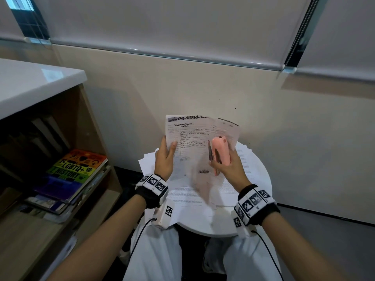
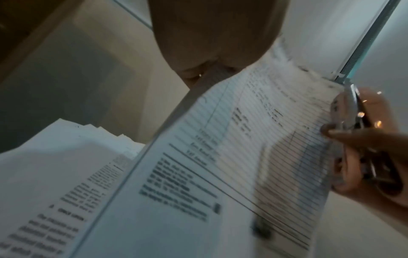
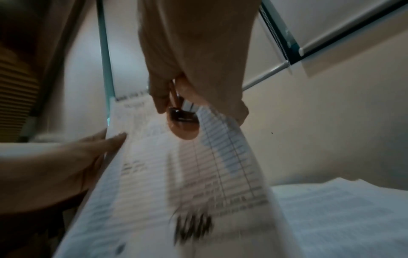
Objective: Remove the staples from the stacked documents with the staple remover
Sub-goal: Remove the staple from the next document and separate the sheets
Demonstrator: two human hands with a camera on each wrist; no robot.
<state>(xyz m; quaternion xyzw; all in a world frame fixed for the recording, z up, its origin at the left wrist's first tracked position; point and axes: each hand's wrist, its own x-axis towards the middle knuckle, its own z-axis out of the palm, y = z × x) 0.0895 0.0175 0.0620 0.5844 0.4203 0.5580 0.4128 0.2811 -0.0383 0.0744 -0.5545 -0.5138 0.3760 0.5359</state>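
The person holds a stapled set of lined, printed white sheets (image 1: 194,142) upright above the far part of the round white table (image 1: 261,209), where more loose printed papers (image 1: 194,197) are spread. The left hand (image 1: 164,159) pinches the set's left edge, thumb across the front. The right hand (image 1: 228,165) is wrapped round a pink plastic staple remover with metal jaws (image 1: 220,151), nose up by the right edge. I cannot make out the staple itself; the pictures are blurred. To do this well, keep the paper taut, slide the metal tip flat under the staple's crown, then lever gently so the corner doesn't tear
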